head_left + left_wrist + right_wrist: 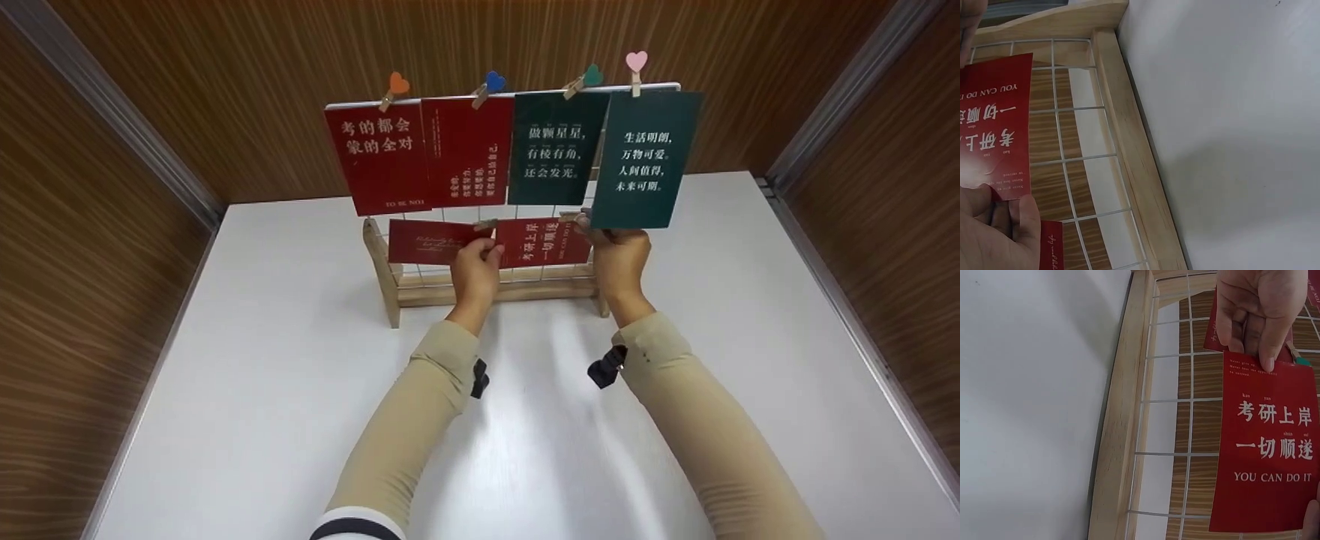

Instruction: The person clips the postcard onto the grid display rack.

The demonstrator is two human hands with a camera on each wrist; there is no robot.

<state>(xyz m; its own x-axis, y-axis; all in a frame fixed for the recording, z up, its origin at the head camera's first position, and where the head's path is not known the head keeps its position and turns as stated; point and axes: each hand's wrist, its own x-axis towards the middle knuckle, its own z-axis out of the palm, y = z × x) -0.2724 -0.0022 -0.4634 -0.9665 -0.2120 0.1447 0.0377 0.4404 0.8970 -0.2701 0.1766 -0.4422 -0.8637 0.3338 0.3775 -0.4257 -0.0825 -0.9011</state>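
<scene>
A red card [1266, 450] printed "YOU CAN DO IT" lies sideways against the lower part of a wire-grid rack [1064, 160]. My left hand [475, 276] pinches its left edge between thumb and fingers. At its upper right, my right hand [621, 262] grips a small wooden clothespin [574, 217] at the card's top edge; a hanging green card [645, 161] hides part of these fingers. Left of the held card hangs another red card [424, 244], under a clip with a green end [1299, 357].
Along the rack's top hang two red cards [386, 169] [469, 176] and a dark green card [555, 180], under clothespins with heart tops, one orange [399, 82]. The rack's wooden base [427, 298] stands on a white table [285, 360]. Wood-grain panels [262, 67] surround it.
</scene>
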